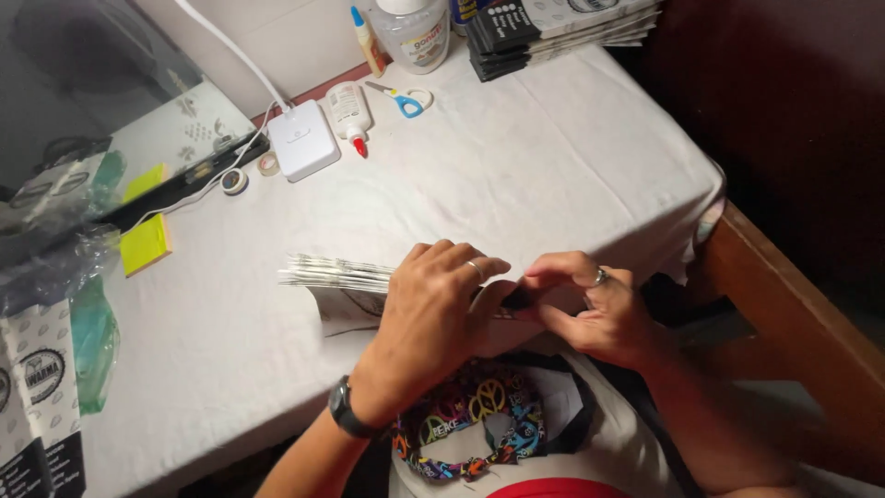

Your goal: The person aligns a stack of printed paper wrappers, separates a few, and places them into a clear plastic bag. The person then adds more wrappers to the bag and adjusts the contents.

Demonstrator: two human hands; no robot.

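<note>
White tablecloth (516,175); blue-handled scissors (406,100); lanyard (470,420) seemingly multicoloured.
</note>
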